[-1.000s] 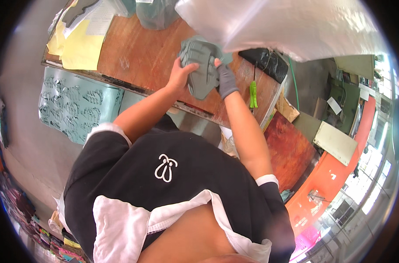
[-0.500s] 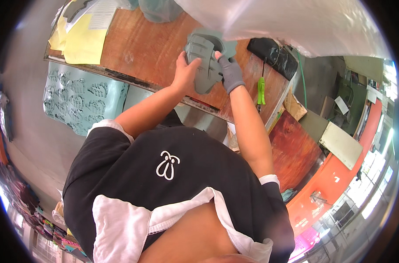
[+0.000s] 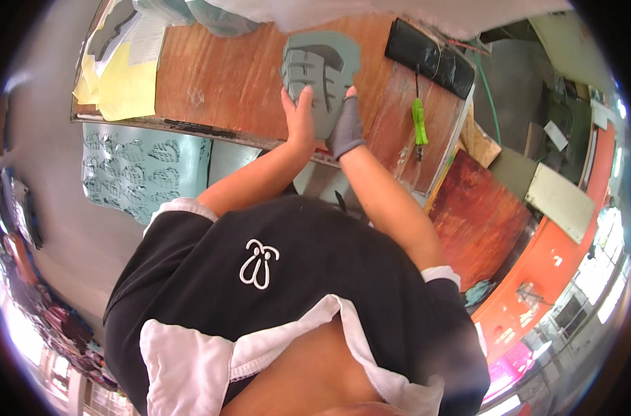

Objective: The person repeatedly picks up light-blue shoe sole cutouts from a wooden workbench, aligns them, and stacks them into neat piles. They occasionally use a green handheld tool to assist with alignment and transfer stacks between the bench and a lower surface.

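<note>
A flat grey cut-out piece (image 3: 317, 78) with a slotted, ridged pattern is held over the wooden workbench (image 3: 218, 76). It looks like sheet or foam material, and its exact kind cannot be told. My bare left hand (image 3: 300, 119) grips its near left edge, thumb upright against the face. Wearing a grey glove that leaves the thumb tip bare, my right hand (image 3: 348, 128) grips the near right edge. The fingers behind the piece are hidden.
At the right lie a black rolled bundle (image 3: 430, 59) and a green-handled tool (image 3: 418, 121). Yellow and white papers (image 3: 129, 83) cover the bench's left end. Below its front edge sits a pale green sheet with cut shapes (image 3: 145, 166). Clear plastic (image 3: 343, 10) hangs at the far side.
The piece has moved slightly farther away, and its far end now shows more. My right hand has slid from its right side to the near right edge. The whole view has shifted a little.
</note>
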A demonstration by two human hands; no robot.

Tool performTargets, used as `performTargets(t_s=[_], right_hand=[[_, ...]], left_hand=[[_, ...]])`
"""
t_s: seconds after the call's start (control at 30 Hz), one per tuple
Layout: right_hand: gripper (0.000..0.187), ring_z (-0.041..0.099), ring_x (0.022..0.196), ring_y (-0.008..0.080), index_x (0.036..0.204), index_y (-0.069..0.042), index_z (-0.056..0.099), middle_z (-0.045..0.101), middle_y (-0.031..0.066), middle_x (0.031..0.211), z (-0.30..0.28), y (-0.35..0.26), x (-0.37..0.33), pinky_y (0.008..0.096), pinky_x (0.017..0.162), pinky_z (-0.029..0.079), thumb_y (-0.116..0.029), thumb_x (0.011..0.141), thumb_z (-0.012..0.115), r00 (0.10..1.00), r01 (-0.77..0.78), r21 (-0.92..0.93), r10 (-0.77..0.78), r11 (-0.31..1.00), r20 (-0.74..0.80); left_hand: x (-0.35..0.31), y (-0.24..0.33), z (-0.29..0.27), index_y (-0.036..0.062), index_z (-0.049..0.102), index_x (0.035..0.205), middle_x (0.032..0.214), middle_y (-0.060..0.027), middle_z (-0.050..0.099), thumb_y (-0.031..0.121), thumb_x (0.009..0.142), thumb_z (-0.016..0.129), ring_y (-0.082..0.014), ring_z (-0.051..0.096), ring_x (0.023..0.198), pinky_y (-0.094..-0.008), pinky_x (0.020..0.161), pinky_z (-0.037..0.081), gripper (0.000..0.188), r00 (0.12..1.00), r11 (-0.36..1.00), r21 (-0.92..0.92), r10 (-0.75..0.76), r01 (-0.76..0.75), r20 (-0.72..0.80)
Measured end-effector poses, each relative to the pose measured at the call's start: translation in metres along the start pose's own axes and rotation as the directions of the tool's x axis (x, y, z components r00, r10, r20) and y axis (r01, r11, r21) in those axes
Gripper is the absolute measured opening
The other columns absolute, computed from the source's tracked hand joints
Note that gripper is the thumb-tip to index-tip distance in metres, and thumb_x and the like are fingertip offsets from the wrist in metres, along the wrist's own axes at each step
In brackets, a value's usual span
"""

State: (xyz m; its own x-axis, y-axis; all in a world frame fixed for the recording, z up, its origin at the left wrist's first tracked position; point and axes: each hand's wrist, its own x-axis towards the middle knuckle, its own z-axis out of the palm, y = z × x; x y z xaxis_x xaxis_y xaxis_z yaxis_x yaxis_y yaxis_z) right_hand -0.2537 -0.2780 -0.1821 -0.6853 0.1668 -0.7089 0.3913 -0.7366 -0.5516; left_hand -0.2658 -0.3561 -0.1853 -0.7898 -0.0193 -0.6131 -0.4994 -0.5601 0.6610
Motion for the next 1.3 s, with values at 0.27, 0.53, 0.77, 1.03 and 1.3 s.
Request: performTargets(t_s=[0.27, 0.53, 0.77, 1.03, 1.3], right_hand=[[0.067, 0.051, 0.113, 0.0237, 0.13, -0.008, 0.048, 0.054, 0.0088, 0.125, 0.004, -0.018, -0.026, 0.0376, 0.1, 0.038, -0.062, 0.092, 0.035, 0.991, -0.038, -0.007, 0.037, 0.999, -0.13], [0.061, 0.054, 0.1, 0.016, 0.115, -0.006, 0.058, 0.06, 0.006, 0.112, -0.033, -0.039, -0.055, 0.0302, 0.09, 0.041, -0.059, 0.092, 0.04, 0.942, 0.325, -0.341, -0.334, 0.882, 0.035], [0.043, 0.061, 0.092, 0.02, 0.123, -0.006, 0.05, 0.058, 0.012, 0.115, -0.181, -0.089, -0.201, 0.0341, 0.08, 0.05, -0.034, 0.091, 0.057, 0.897, 0.398, 0.115, -0.36, 0.91, -0.257], [0.015, 0.057, 0.082, 0.0242, 0.096, -0.014, 0.056, 0.06, 0.0043, 0.092, -0.346, -0.028, -0.403, 0.0365, 0.071, 0.045, -0.027, 0.088, 0.059, 0.436, 0.881, 0.251, -0.483, 0.401, -0.759], [0.052, 0.053, 0.108, 0.0352, 0.117, 0.002, 0.053, 0.055, 0.0216, 0.115, -0.386, 0.05, -0.447, 0.0435, 0.094, 0.043, -0.033, 0.081, 0.064, -0.259, -0.375, -0.633, -0.732, 0.678, -0.63]], left_hand=[[0.013, -0.013, -0.008, 0.0076, 0.026, 0.137, 0.131, -0.0128, 0.041, 0.043, 0.087, 0.058, -0.0262, 0.046, 0.114, -0.0396, 0.092, 0.041, 0.069, 1.0, 0.999, -0.048, -0.005, 0.004, -0.007], [0.019, 0.017, -0.054, 0.0056, 0.045, 0.125, 0.121, -0.0143, 0.046, 0.044, 0.086, 0.06, -0.0266, 0.045, 0.11, -0.0395, 0.093, 0.038, 0.057, 0.999, 0.941, 0.337, 0.015, -0.029, 0.043], [-0.068, 0.017, 0.06, 0.0022, 0.022, 0.143, 0.148, -0.0144, 0.024, 0.019, 0.09, 0.056, -0.028, 0.026, 0.134, -0.0401, 0.11, 0.019, 0.065, 0.351, 0.403, 0.193, 0.365, -0.894, 0.863], [-0.228, -0.174, 0.241, 0.0037, 0.051, 0.125, 0.132, -0.0173, 0.046, 0.023, 0.082, 0.065, -0.0347, 0.04, 0.124, -0.0434, 0.105, 0.029, 0.049, -0.594, 0.566, -0.442, -0.108, -0.696, 0.797], [-0.475, -0.386, 0.301, 0.0086, 0.032, 0.141, 0.149, -0.0187, 0.022, 0.047, 0.074, 0.071, -0.0378, 0.021, 0.137, -0.0506, 0.109, 0.024, 0.086, -0.66, 0.435, -0.514, -0.618, -0.74, 0.427]])
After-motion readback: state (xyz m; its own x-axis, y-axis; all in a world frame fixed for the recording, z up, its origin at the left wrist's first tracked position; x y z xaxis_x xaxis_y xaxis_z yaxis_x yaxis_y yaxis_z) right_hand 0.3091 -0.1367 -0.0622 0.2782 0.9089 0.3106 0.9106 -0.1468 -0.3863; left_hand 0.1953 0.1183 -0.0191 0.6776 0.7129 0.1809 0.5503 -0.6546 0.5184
